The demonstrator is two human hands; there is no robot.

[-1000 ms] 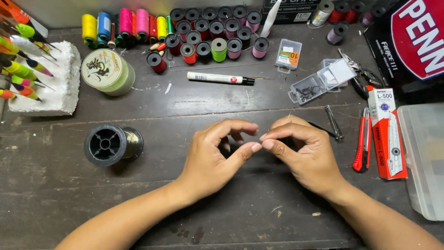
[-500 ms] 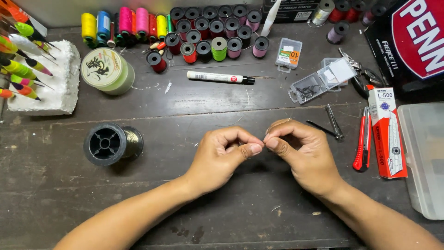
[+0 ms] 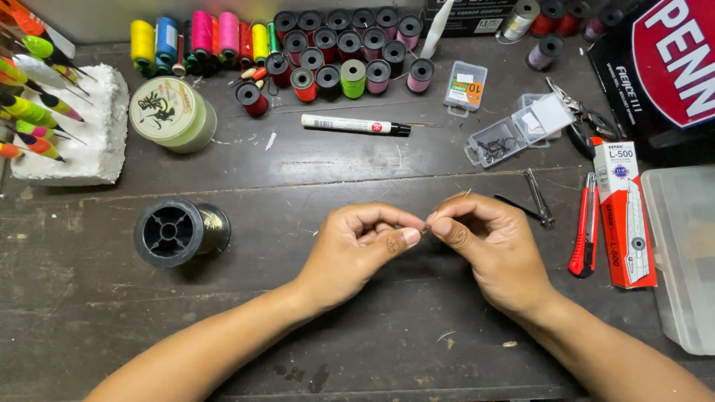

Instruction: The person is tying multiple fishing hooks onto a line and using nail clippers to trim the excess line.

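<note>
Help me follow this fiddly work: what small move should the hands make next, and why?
Probably draw the hands gently apart. The left hand and right hand meet fingertip to fingertip above the dark table, pinching something too fine to make out; the black spool lies to the left, untouched.

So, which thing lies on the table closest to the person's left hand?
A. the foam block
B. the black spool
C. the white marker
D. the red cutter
B: the black spool lies on its side just beside the left hand, while the marker, cutter and foam block lie farther away.
</note>
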